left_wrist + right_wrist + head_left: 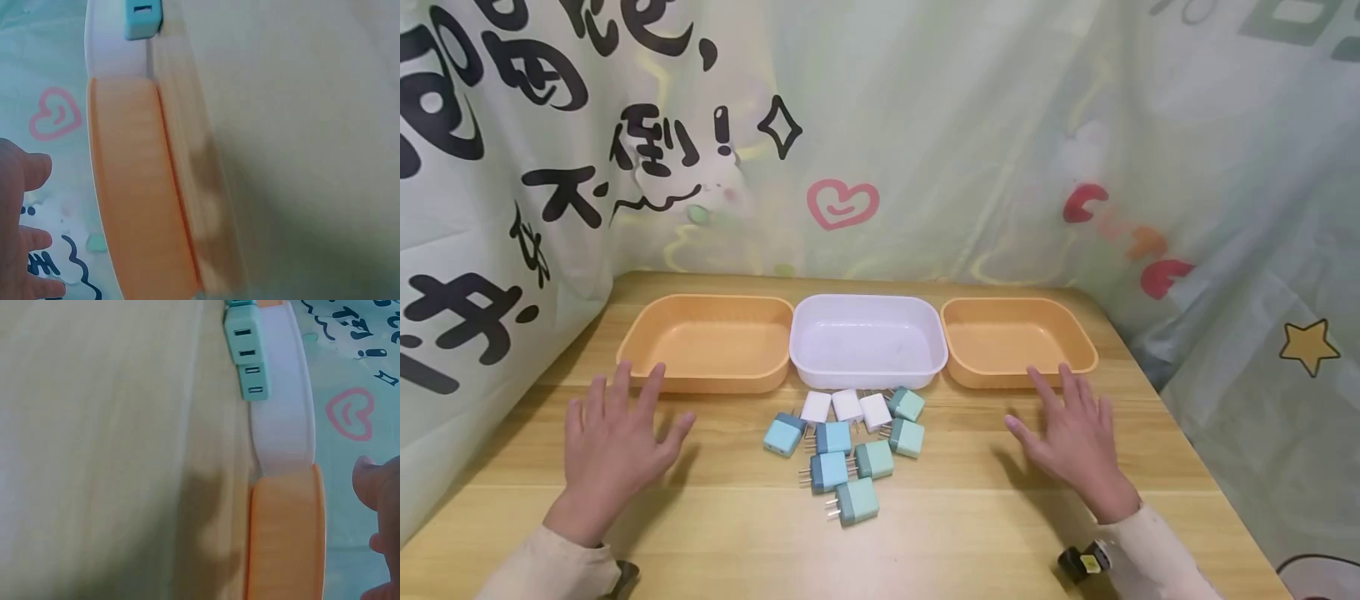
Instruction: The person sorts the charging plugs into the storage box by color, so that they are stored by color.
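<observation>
My left hand, fingers spread, hovers over the table in front of the left orange tray. On the other side my right hand is likewise spread, its fingertips overlapping the front rim of the right orange tray in the head view. Neither hand holds anything. Between them lies a loose group of small plug chargers: white ones, blue ones and mint green ones, several with metal prongs showing. In the right wrist view, USB slots show on green chargers.
A white tray stands between the two orange trays, in a row along the back of the wooden table. Behind it hangs a printed cloth with a pink heart and black lettering. Each wrist carries a dark strapped device.
</observation>
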`<state>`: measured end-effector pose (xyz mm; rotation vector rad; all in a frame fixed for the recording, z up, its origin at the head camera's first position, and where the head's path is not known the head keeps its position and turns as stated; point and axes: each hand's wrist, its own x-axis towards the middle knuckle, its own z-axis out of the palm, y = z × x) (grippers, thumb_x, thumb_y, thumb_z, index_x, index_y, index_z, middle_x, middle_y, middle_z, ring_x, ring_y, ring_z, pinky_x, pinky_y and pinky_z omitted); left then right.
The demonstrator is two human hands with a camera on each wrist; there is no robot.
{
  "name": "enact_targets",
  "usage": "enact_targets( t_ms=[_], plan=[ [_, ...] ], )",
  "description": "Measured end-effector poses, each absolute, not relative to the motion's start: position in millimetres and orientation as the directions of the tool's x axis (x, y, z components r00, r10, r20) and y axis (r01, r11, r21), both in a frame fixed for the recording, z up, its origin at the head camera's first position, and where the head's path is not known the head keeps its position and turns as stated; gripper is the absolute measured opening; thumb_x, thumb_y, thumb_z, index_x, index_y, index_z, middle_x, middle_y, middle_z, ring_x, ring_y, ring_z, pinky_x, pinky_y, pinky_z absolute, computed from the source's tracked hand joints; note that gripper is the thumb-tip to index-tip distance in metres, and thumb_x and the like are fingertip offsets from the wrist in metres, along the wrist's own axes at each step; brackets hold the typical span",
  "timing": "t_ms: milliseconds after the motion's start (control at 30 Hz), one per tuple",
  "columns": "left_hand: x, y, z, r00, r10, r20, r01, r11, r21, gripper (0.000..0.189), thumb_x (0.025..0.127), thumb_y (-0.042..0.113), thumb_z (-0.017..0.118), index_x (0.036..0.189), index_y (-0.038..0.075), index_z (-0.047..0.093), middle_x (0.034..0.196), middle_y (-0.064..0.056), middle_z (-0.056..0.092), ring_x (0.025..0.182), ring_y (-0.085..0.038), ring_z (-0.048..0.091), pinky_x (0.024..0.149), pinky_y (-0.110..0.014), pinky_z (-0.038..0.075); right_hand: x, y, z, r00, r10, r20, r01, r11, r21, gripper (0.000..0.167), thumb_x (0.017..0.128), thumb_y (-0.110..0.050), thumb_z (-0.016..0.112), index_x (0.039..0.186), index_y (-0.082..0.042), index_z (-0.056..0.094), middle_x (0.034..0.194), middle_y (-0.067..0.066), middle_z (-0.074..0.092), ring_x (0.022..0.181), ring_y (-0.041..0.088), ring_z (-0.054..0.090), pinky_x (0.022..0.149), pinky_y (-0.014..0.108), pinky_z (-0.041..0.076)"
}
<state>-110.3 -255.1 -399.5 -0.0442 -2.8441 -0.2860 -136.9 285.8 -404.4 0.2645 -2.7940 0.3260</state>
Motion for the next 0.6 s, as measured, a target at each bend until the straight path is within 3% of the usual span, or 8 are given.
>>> enact_targets(
  t_ms=[133, 267, 433, 600],
  plan=[
    [-117.4, -259.3, -397.6, -0.953, 0.003, 0.302, 0.072, 0.974, 0.216, 0.075, 0.094, 0.053, 0.053, 0.149, 0.009, 0.029, 0.146, -0.037, 0.022, 0.124, -0.062, 0.023, 0.093, -0.077, 0.021, -143.8, 278.8, -403.4, -0.902, -0.207, 0.378, -0.308, 0.923, -0.229, 0.073, 0.087, -0.048, 0.065, 0.144, -0.009, 0.041, 0.144, 0.034, 0.031, 0.127, 0.057, 0.032, 0.096, 0.076, 0.024],
    [-127.3, -267.7, -396.5, -0.960, -0.026, 0.279, 0.061, 0.952, 0.300, 0.077, 0.096, 0.052, 0.049, 0.152, 0.005, 0.023, 0.145, -0.038, 0.022, 0.122, -0.061, 0.026, 0.087, -0.078, 0.026, -150.2, 270.8, -403.3, -0.889, -0.254, 0.380, -0.373, 0.883, -0.283, 0.071, 0.087, -0.040, 0.067, 0.143, -0.006, 0.040, 0.142, 0.035, 0.035, 0.123, 0.055, 0.039, 0.090, 0.076, 0.033],
    [-142.9, -282.0, -394.1, -0.973, -0.038, 0.227, 0.076, 0.878, 0.473, 0.080, 0.099, 0.046, 0.047, 0.152, -0.002, 0.011, 0.144, -0.043, 0.016, 0.124, -0.065, 0.022, 0.092, -0.079, 0.023, -156.7, 260.8, -396.9, -0.883, -0.316, 0.347, -0.434, 0.831, -0.349, 0.071, 0.087, -0.029, 0.072, 0.144, -0.002, 0.038, 0.142, 0.034, 0.036, 0.126, 0.053, 0.038, 0.097, 0.070, 0.034],
    [-157.0, -294.5, -393.6, -0.976, -0.068, 0.207, 0.063, 0.821, 0.567, 0.082, 0.098, 0.040, 0.052, 0.151, -0.006, 0.010, 0.146, -0.042, 0.011, 0.130, -0.062, 0.016, 0.098, -0.077, 0.019, -163.3, 247.3, -389.3, -0.850, -0.363, 0.383, -0.500, 0.787, -0.362, 0.067, 0.085, -0.020, 0.074, 0.140, 0.003, 0.042, 0.139, 0.030, 0.043, 0.128, 0.046, 0.040, 0.103, 0.062, 0.034]
  ],
)
